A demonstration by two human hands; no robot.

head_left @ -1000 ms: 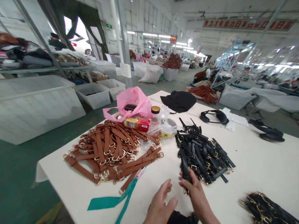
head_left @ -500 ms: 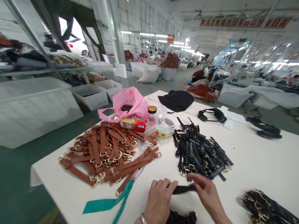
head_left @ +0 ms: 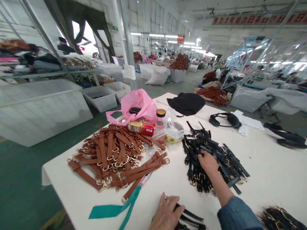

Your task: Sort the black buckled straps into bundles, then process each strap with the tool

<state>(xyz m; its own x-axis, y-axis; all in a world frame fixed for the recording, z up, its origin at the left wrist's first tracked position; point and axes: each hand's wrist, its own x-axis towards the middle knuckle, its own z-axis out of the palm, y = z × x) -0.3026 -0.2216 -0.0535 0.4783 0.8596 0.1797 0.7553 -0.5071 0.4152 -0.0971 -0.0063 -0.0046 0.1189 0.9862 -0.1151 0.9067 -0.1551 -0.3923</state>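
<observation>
White tabletop (head_left: 268,166), right fingers (head_left: 203,155) on flat black straps (head_left: 225,161), crinkled pink bag (head_left: 141,103)

The black straps (head_left: 223,155) look like smooth leather or imitation leather with a soft sheen, their small fittings (head_left: 201,176) shiny gold-toned metal. The brown straps (head_left: 110,145) seem leather-like too, but more matt, with bright pale-gold metal buckles (head_left: 105,183). The bench (head_left: 172,182) looks smooth and pale. The pink bag (head_left: 144,103) is thin, crinkled plastic; the clear bag (head_left: 176,129), glossy film. The teal strip (head_left: 105,211) and black cap (head_left: 185,103) look like matt cloth, the sleeve (head_left: 236,215) denim.
</observation>
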